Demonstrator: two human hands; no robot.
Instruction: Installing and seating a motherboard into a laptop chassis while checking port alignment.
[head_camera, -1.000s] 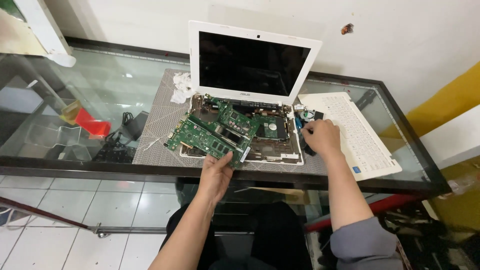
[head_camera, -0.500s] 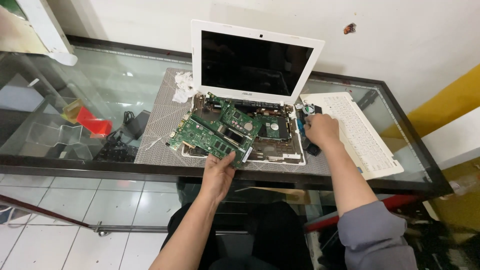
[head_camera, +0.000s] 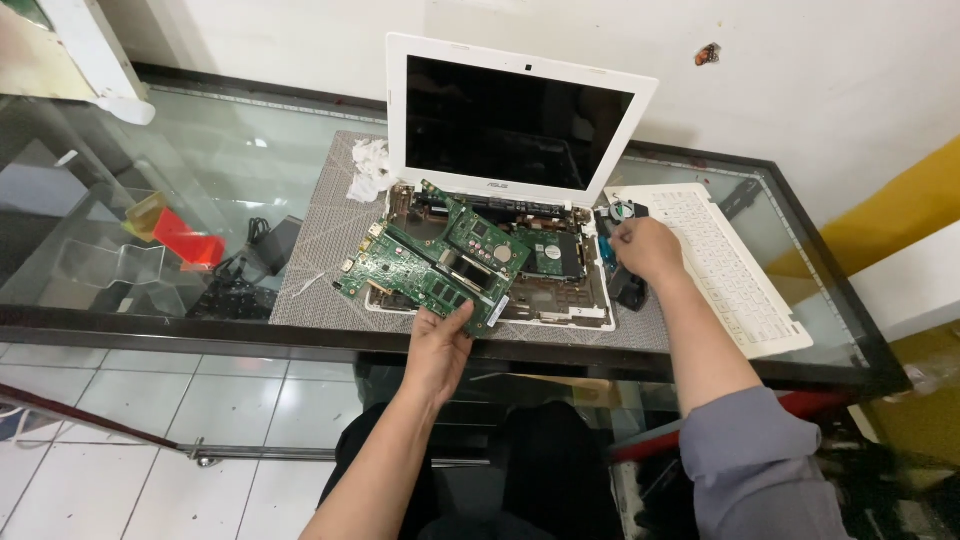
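Your left hand (head_camera: 438, 345) clamped on the green motherboard (head_camera: 435, 256) edge, board tilted above the opened white laptop (head_camera: 505, 190), your right hand (head_camera: 648, 248) resting beside the detached keyboard (head_camera: 728, 265), grip state indeterminate.

My left hand (head_camera: 440, 345) has open mat (head_camera: 315, 270) to its left; the green circuit board (head_camera: 435, 262) covers the laptop base (head_camera: 560, 295). My right hand (head_camera: 648, 250) sits hemmed between that base and the white keyboard panel (head_camera: 725, 265). The upright screen (head_camera: 515, 125) blocks any reach behind.
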